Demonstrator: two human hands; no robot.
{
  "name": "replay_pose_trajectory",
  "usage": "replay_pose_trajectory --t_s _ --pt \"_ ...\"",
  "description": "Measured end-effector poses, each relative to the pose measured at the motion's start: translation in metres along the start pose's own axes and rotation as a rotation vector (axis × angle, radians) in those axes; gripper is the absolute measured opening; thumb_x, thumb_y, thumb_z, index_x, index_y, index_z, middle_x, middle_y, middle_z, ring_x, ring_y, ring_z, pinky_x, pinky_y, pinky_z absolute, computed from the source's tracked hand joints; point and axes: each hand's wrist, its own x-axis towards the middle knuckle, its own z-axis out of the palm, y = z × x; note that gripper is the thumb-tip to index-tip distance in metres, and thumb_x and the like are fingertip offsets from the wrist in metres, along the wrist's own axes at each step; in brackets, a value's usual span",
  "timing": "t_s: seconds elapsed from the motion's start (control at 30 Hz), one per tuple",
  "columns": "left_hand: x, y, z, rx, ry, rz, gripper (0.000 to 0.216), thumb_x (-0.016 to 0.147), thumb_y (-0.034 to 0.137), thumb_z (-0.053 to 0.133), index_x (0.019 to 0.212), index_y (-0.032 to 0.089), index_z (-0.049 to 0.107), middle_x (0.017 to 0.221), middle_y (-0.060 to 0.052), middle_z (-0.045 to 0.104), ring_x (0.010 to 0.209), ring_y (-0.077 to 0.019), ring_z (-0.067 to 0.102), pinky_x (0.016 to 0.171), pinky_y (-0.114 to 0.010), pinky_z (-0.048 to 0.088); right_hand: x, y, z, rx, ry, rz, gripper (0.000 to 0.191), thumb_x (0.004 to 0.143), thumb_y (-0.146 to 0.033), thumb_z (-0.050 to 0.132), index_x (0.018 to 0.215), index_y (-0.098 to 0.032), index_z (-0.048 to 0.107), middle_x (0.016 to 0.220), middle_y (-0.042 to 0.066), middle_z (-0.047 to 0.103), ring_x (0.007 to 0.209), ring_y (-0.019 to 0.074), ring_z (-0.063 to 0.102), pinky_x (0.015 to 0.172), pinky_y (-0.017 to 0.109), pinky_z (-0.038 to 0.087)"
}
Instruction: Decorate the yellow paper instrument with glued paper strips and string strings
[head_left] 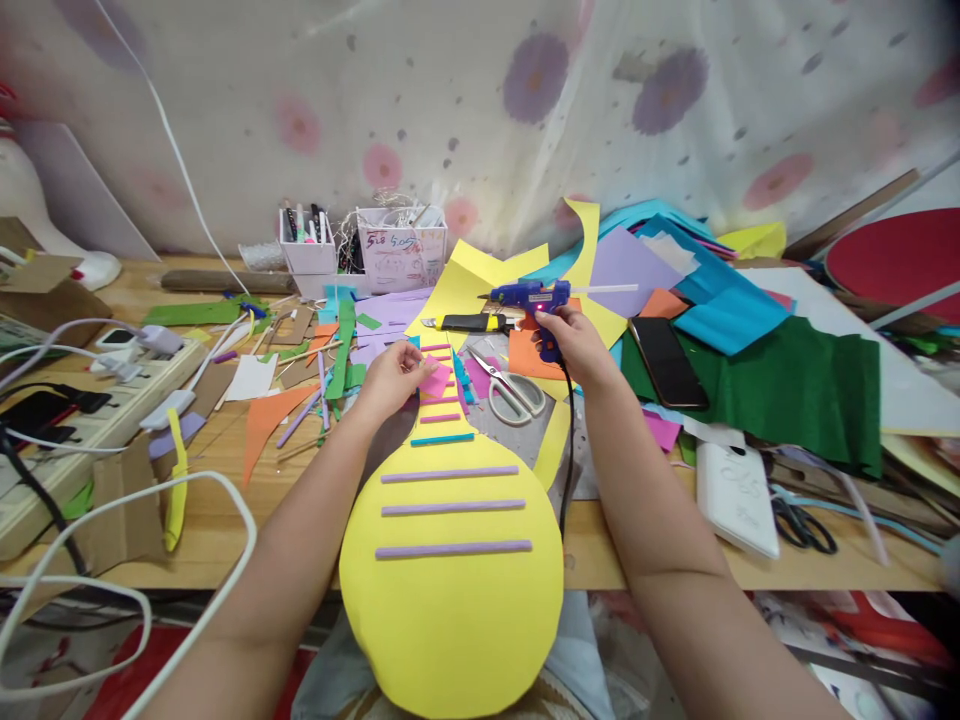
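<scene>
My right hand [571, 342] grips a blue hot glue gun [536, 298], its nozzle pointing left and a white glue stick out the back. Between the fingers of my left hand [394, 378] is a small pink piece of paper [435, 380], held over the neck of a yellow guitar-shaped cutout [457, 620]. Purple strips [454, 508] lie across the cutout's round body, a blue strip [442, 439] sits where the neck begins, and pink strips [439, 418] cross the neck. Scissors [508, 392] rest just right of the neck. A utility knife [469, 322] lies beyond it.
Coloured scraps and a green strip [345, 345] lie to the left, near a power strip [67, 450] with cables. On the right are a black phone [667, 362], green felt [802, 390], a white power bank [739, 498] and black scissors [804, 525]. Pen boxes [401, 255] stand behind.
</scene>
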Motion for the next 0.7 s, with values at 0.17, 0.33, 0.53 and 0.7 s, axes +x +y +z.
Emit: replay_pose_trajectory --t_s 0.17,0.33,0.53,0.7 --pt "0.003 -0.003 -0.005 0.057 0.043 -0.032 0.028 0.060 0.037 0.075 0.075 0.020 0.057 0.060 0.003 0.052 0.053 -0.0109 0.043 0.052 -0.023 0.028 -0.006 -0.003 0.016 0.164 -0.059 -0.036 0.031 0.067 -0.040 0.065 0.081 -0.020 0.046 0.059 -0.003 0.055 0.051 0.0082 0.051 0.046 0.019 0.040" --pt "0.007 -0.008 -0.005 0.090 0.088 -0.018 0.029 0.062 0.037 0.073 0.073 0.018 0.053 0.067 0.002 0.053 0.059 -0.0112 0.046 0.056 -0.023 0.032 -0.010 -0.005 0.029 0.216 0.009 0.011 0.029 0.063 -0.034 0.067 0.078 -0.020 0.046 0.057 -0.005 0.054 0.046 0.0065 0.047 0.041 0.018 0.037" --pt "0.003 -0.009 0.008 0.182 0.010 -0.145 0.027 0.072 0.041 0.064 0.074 0.018 0.050 0.060 0.003 0.051 0.055 -0.0124 0.046 0.051 -0.024 0.029 -0.014 0.000 0.041 0.352 -0.036 0.012 0.025 0.057 -0.021 0.069 0.072 -0.018 0.050 0.059 -0.003 0.058 0.045 0.0050 0.045 0.040 0.017 0.036" --pt "0.005 -0.015 0.009 0.255 0.041 -0.106 0.028 0.077 0.042 0.057 0.065 0.019 0.047 0.055 0.003 0.047 0.053 -0.0130 0.043 0.051 -0.025 0.025 -0.016 0.004 0.055 0.490 -0.089 0.106 0.018 0.059 -0.014 0.066 0.072 -0.016 0.053 0.065 0.000 0.063 0.045 0.0046 0.048 0.040 0.016 0.038"
